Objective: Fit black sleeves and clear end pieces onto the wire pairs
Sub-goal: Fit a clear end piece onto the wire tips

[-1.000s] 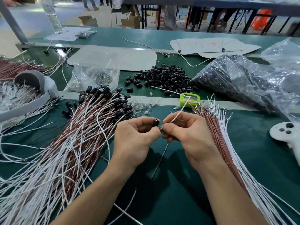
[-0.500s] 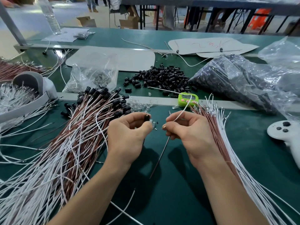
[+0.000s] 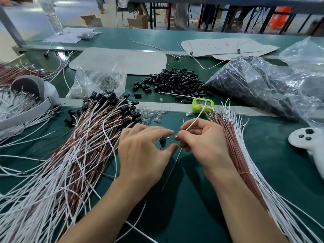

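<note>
On a green-matted factory bench [image 3: 192, 204], a large clear bag [image 3: 254, 85] holds dark sleeves and a smaller bag [image 3: 84, 85] holds clear end pieces [image 3: 108, 83], while the left hand [image 3: 143, 151] spreads relaxed fingers around a loose black sleeve [image 3: 162, 140] and the right hand [image 3: 205, 141] pinches a wire pair [image 3: 198, 116].

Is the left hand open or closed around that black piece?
Open: the left hand has spread fingers; the black sleeve shows in the gap between forefinger and thumb, ungripped.

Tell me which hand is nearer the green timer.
Right. The right hand, pinching a wire pair, sits just in front of the green timer; the left hand lies further off to its left.
</note>
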A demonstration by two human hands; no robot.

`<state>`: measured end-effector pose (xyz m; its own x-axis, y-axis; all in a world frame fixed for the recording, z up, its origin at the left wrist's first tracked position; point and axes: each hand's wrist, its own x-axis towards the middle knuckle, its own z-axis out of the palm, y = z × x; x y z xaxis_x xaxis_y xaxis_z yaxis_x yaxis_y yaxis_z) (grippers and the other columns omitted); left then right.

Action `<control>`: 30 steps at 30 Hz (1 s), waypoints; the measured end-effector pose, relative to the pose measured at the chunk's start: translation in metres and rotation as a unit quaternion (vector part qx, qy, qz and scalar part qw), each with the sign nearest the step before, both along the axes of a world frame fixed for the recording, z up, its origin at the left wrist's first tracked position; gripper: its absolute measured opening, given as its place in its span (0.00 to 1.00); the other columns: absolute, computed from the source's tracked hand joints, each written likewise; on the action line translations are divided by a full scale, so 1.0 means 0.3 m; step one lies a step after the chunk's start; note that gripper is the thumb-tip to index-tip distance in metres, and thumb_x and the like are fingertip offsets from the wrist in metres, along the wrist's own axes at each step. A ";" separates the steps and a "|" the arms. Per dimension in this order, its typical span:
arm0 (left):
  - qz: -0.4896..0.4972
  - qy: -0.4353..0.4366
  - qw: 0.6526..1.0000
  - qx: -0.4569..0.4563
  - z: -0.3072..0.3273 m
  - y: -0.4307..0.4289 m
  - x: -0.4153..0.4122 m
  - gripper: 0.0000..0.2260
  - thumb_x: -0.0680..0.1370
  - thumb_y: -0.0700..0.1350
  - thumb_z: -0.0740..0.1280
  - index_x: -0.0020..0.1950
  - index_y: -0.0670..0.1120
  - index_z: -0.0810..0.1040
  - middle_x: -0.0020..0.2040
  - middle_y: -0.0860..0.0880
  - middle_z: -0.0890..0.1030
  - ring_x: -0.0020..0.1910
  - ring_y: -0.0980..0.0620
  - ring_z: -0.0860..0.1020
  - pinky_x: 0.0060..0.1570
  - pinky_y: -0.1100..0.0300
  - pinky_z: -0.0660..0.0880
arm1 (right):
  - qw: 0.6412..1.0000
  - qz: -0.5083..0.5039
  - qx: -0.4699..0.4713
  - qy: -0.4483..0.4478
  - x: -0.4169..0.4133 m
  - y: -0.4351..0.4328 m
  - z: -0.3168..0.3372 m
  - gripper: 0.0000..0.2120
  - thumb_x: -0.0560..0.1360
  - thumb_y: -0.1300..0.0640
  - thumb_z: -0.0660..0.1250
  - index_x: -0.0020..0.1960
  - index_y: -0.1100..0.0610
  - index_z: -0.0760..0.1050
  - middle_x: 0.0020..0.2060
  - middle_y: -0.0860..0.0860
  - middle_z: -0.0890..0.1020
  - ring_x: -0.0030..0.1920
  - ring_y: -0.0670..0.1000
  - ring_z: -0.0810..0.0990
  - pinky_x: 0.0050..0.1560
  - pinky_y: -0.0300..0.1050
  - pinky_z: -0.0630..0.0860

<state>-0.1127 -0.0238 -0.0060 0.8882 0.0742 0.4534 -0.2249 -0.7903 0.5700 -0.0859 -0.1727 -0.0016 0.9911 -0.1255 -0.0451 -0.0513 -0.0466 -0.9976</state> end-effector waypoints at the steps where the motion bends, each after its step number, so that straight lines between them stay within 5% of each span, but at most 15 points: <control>1: -0.001 -0.016 1.000 0.004 -0.004 -0.005 -0.004 0.12 0.67 0.53 0.81 0.49 0.57 0.88 0.48 0.59 0.86 0.47 0.55 0.78 0.54 0.54 0.69 | 1.000 0.006 0.008 -0.001 0.000 0.001 0.001 0.12 0.67 0.71 0.74 0.36 0.55 0.80 0.30 0.58 0.84 0.27 0.52 0.79 0.28 0.42 0.73; 5: 0.003 -0.052 0.999 -0.015 -0.011 -0.002 0.003 0.02 0.70 0.49 0.77 0.42 0.56 0.88 0.42 0.58 0.86 0.43 0.56 0.78 0.52 0.52 0.69 | 0.999 0.037 0.032 -0.003 -0.006 0.008 0.011 0.10 0.63 0.67 0.74 0.34 0.52 0.82 0.28 0.58 0.82 0.26 0.52 0.79 0.26 0.40 0.72; 12: -0.014 -0.017 0.998 -0.058 -0.020 -0.007 0.016 0.04 0.74 0.46 0.72 0.42 0.52 0.87 0.36 0.64 0.77 0.42 0.64 0.66 0.49 0.59 0.64 | 0.999 0.020 0.037 -0.017 -0.002 0.016 0.003 0.15 0.67 0.74 0.75 0.33 0.54 0.81 0.29 0.57 0.83 0.27 0.52 0.79 0.28 0.40 0.74; 14: -0.014 0.004 0.998 -0.056 -0.018 -0.010 0.018 0.05 0.76 0.45 0.71 0.43 0.52 0.86 0.35 0.66 0.72 0.42 0.63 0.65 0.46 0.61 0.62 | 0.998 0.014 0.052 -0.018 0.001 0.016 0.001 0.15 0.68 0.74 0.74 0.33 0.55 0.81 0.29 0.56 0.83 0.28 0.52 0.79 0.29 0.40 0.74; 21: -0.030 0.058 0.997 -0.044 -0.010 -0.008 0.014 0.12 0.82 0.46 0.62 0.40 0.52 0.77 0.34 0.58 0.75 0.40 0.54 0.69 0.43 0.57 0.58 | 0.995 0.046 0.058 -0.071 -0.002 0.022 -0.001 0.17 0.68 0.75 0.74 0.34 0.54 0.81 0.30 0.53 0.82 0.30 0.51 0.79 0.30 0.40 0.74; 25: -0.030 0.091 0.993 -0.069 -0.021 -0.004 0.016 0.14 0.84 0.46 0.61 0.38 0.50 0.76 0.30 0.56 0.73 0.38 0.45 0.74 0.41 0.51 0.65 | 0.991 0.064 0.052 -0.107 -0.001 0.020 -0.001 0.18 0.68 0.75 0.74 0.35 0.52 0.83 0.30 0.50 0.83 0.31 0.48 0.80 0.32 0.37 0.74; 30: -0.008 0.120 0.988 -0.092 -0.023 -0.012 0.023 0.16 0.83 0.46 0.60 0.36 0.47 0.76 0.28 0.52 0.74 0.36 0.47 0.74 0.39 0.49 0.68 | 0.985 0.083 0.026 -0.148 -0.007 0.011 0.005 0.13 0.67 0.71 0.75 0.37 0.54 0.83 0.32 0.49 0.85 0.33 0.47 0.82 0.36 0.37 0.77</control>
